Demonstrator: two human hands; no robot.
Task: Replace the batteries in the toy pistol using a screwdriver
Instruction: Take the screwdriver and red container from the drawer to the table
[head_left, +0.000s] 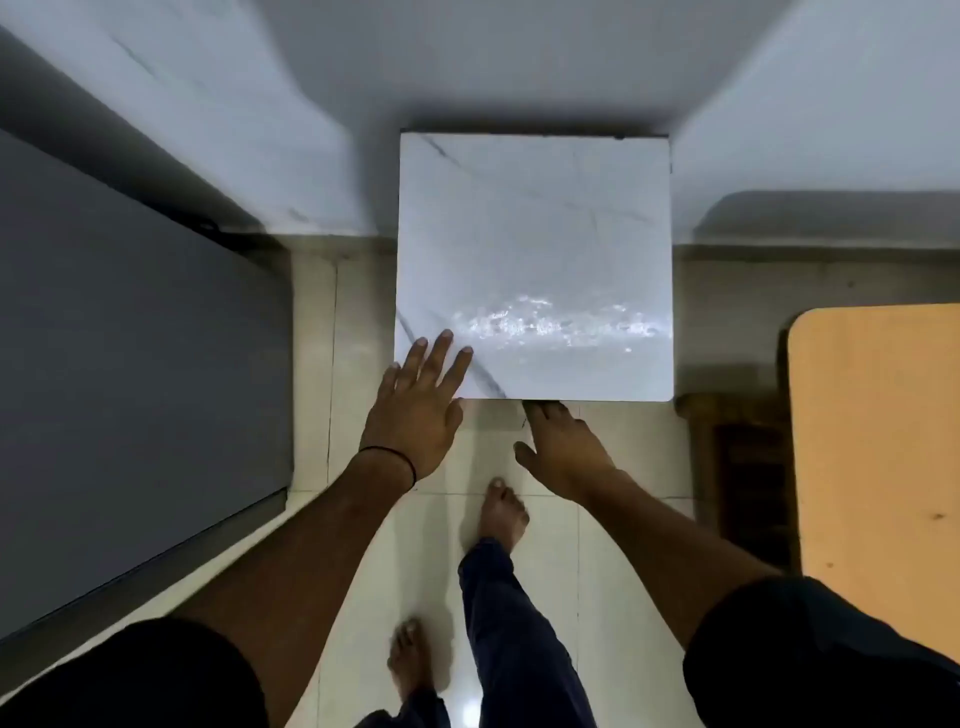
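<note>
No toy pistol, screwdriver or batteries are in view. A small square white marble-look table (545, 234) stands in front of me against the wall, its top bare. My left hand (415, 410) lies flat on the table's near left corner with the fingers spread, holding nothing. My right hand (563, 447) is at the middle of the table's near edge. Its fingertips are hidden under that edge and its thumb sticks out to the left.
A large dark grey flat surface (130, 364) fills the left side. An orange wooden board (878, 441) is at the right, with a dark brown wooden piece (748, 467) beside it. I stand barefoot (501, 512) on a pale tiled floor (358, 312).
</note>
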